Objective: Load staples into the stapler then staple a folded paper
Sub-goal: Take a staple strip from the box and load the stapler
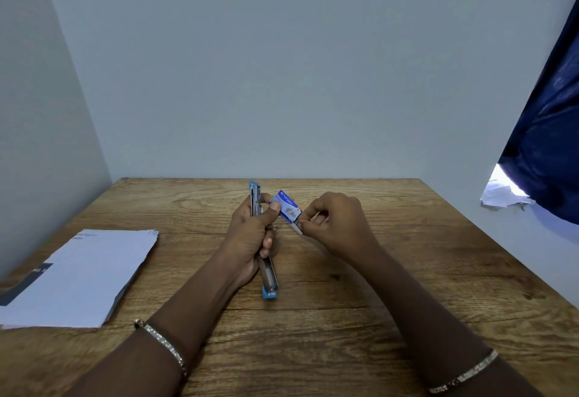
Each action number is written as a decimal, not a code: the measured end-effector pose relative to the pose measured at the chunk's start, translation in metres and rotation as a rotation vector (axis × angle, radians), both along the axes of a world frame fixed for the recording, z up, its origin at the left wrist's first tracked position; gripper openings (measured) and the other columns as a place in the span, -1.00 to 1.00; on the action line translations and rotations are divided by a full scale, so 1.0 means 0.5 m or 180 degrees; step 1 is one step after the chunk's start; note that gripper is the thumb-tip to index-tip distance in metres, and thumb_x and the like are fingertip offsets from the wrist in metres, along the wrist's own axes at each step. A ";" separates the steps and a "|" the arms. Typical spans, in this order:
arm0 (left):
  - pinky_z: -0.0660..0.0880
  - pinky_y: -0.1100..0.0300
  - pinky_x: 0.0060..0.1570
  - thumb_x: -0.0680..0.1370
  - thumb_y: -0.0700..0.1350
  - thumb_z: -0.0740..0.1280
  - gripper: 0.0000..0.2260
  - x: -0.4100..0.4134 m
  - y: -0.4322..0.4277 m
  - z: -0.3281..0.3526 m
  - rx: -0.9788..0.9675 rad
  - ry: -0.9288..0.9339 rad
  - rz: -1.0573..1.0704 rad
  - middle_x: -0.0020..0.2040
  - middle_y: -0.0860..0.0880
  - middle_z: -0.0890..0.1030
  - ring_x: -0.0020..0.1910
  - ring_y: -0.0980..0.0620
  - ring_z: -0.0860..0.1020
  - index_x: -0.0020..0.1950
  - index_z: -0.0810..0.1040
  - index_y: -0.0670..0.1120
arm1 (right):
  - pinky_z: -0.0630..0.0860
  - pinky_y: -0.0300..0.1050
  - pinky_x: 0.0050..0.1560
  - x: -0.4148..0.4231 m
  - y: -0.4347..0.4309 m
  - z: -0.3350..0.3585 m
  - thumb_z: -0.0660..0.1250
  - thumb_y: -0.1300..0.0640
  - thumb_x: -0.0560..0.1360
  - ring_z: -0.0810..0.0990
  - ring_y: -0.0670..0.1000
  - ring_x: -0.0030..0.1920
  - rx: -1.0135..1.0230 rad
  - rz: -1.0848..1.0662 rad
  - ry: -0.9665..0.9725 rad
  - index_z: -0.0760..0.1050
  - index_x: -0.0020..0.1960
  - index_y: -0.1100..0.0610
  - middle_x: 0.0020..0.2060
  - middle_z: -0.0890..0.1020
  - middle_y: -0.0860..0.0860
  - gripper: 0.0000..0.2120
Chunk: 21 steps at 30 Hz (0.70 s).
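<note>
My left hand (252, 236) grips a blue stapler (270, 277) swung fully open, one arm pointing away from me and the other toward me above the table. Its thumb and forefinger also pinch a small blue staple box (286, 205). My right hand (336, 224) is just right of the box, fingertips closed on the white inner tray (297, 230) that sticks out of the box's lower end. Staples are too small to make out. A stack of white paper (78, 277) lies on the table at the left.
The wooden table (376, 287) stands in a corner, with walls behind it and to the left. A dark blue curtain (548, 146) hangs at the right, with crumpled white paper (501, 194) below it off the table.
</note>
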State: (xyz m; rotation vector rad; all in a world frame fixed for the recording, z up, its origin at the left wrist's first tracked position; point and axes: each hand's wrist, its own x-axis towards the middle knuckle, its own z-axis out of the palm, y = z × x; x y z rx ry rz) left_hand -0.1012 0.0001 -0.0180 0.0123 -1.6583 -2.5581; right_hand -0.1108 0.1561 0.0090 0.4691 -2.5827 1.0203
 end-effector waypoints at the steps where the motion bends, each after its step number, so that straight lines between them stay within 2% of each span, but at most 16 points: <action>1: 0.16 0.41 -0.70 0.62 -0.20 0.32 -0.92 0.001 0.000 0.001 0.0020 -0.0022 0.0005 -0.56 0.06 0.47 -0.73 0.17 0.25 0.00 0.44 -0.07 | 0.53 -0.06 -0.21 -0.001 0.000 0.000 0.44 0.18 0.38 0.53 -0.04 -0.39 -0.0007 0.0020 -0.0025 0.73 -0.17 0.12 -0.36 0.69 0.08 -0.91; 4: 0.15 0.42 -0.71 0.63 -0.22 0.31 -0.92 -0.001 0.001 0.005 0.0118 -0.0112 0.0025 -0.58 0.05 0.46 -0.74 0.18 0.24 0.01 0.42 -0.09 | 0.50 -0.13 -0.21 -0.003 0.002 0.002 0.45 0.18 0.42 0.50 -0.16 -0.41 -0.0045 0.0038 -0.0049 0.70 -0.16 0.11 -0.34 0.68 0.01 -0.95; 7: 0.13 0.44 -0.70 0.63 -0.22 0.30 -0.91 -0.006 0.000 0.005 0.0138 -0.0214 0.0027 -0.58 0.02 0.43 -0.75 0.18 0.22 0.06 0.40 -0.13 | 0.47 -0.18 -0.21 -0.003 0.007 0.004 0.44 0.18 0.45 0.53 -0.14 -0.36 -0.0142 0.0041 0.0022 0.70 -0.15 0.10 -0.31 0.67 -0.05 -0.94; 12: 0.13 0.41 -0.70 0.63 -0.22 0.30 -0.90 -0.011 -0.004 0.002 0.0102 -0.0293 0.0079 -0.42 -0.08 0.29 -0.74 0.16 0.21 0.07 0.38 -0.15 | 0.33 -0.48 -0.31 -0.001 0.016 0.009 0.40 0.20 0.49 0.58 -0.12 -0.30 -0.0137 0.0136 0.0045 0.72 -0.08 0.11 -0.33 0.62 -0.19 -0.88; 16: 0.13 0.41 -0.71 0.64 -0.23 0.29 -0.91 -0.011 -0.004 0.001 0.0124 -0.0261 0.0070 -0.49 -0.06 0.30 -0.74 0.16 0.21 0.06 0.39 -0.15 | 0.33 -0.45 -0.33 0.000 0.017 0.014 0.45 0.15 0.45 0.56 -0.19 -0.38 -0.0046 0.0164 0.0009 0.74 -0.09 0.08 -0.33 0.71 -0.07 -0.90; 18: 0.14 0.42 -0.71 0.64 -0.23 0.29 -0.91 -0.010 -0.003 0.001 0.0065 -0.0212 0.0047 -0.54 -0.03 0.34 -0.75 0.17 0.22 0.09 0.39 -0.16 | 0.38 -0.29 -0.29 0.000 0.015 0.013 0.47 0.12 0.42 0.61 -0.10 -0.33 0.0016 0.0130 0.0006 0.75 -0.09 0.06 -0.31 0.73 0.02 -0.90; 21: 0.13 0.43 -0.70 0.64 -0.22 0.30 -0.90 -0.007 -0.002 0.001 -0.0072 -0.0196 0.0033 -0.50 -0.06 0.37 -0.74 0.17 0.23 0.12 0.43 -0.17 | 0.52 -0.08 -0.21 -0.001 0.013 0.011 0.51 0.11 0.36 0.64 0.01 -0.26 -0.0085 0.0055 0.0028 0.75 -0.13 0.05 -0.30 0.73 0.04 -0.90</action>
